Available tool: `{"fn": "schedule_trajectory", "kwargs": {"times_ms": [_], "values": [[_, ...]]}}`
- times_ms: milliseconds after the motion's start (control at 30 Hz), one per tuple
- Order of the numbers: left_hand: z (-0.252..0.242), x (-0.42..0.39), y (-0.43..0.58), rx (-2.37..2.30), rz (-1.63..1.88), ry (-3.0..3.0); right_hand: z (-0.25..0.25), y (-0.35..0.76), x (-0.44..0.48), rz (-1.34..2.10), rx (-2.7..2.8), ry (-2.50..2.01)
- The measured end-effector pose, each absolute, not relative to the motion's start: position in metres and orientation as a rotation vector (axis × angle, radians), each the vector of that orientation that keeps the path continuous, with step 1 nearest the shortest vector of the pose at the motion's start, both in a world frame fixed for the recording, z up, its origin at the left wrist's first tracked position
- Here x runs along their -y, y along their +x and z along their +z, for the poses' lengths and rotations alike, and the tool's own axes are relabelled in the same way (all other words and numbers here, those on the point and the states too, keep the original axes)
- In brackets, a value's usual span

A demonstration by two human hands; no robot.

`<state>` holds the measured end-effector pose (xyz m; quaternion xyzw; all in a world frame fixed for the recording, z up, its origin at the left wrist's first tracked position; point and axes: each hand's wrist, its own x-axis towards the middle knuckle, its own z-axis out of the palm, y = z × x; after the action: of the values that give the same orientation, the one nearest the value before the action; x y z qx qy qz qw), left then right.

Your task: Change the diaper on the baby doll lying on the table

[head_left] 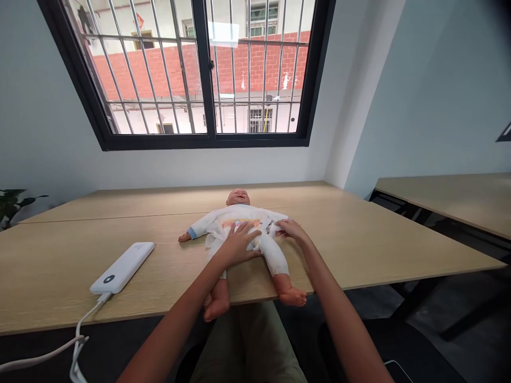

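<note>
Doll [244, 213]: laid on its back on the table [379, 239], head towards the window, feet hanging past the near edge.
Left hand [238, 244]: spread wide and flat on the doll's belly; nothing is gripped.
Right hand [290, 230]: set at the doll's side, fingertips on the garment [213, 222] edge; whether cloth is pinched cannot be told.
Weight: judged light, a moulded plastic figure that is easily shifted with one hand.
Stiffness: head and limbs are judged hard and smooth, possibly slippery; the white garment is soft and loose and would bunch under a pull.
Hold: best taken around the trunk, or under the head and back; a grip on the cloth alone is judged likely to slide the doll or ruck the fabric.
Fragility: low, though the limb joints could be strained by twisting.
Power bank [123, 267]: white, lying on the table well left of the doll, with a cable [80, 330] running off the near edge.
Writing: a small mark is seen on the power bank and a coloured print on the doll's chest; neither can be read.
</note>
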<state>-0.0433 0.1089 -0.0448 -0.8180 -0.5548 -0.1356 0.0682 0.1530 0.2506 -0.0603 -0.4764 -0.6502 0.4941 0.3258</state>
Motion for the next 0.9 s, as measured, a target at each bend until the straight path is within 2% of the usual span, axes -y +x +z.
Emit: {"fn": "schedule_trajectory", "kwargs": {"times_ms": [200, 467, 533, 733, 900], "values": [[-0.026, -0.111, -0.018, 1.828, -0.256, -2.41, -0.057, 0.14, -0.261, 1.501, 1.409, -1.24], [-0.011, -0.129, 0.011, 1.95, 0.063, -2.308, -0.06, 0.143, -0.257, 1.766, 1.292, -0.778], [-0.01, -0.134, 0.012, 1.961, 0.101, -2.301, -0.06, 0.149, -0.259, 1.743, 1.253, -0.689], [-0.012, -0.137, 0.005, 1.893, 0.016, -2.304, -0.069, 0.154, -0.262, 1.616, 1.368, -0.977], [-0.02, -0.137, -0.002, 1.864, -0.068, -2.286, -0.073, 0.145, -0.257, 1.621, 1.559, -0.874]]}}
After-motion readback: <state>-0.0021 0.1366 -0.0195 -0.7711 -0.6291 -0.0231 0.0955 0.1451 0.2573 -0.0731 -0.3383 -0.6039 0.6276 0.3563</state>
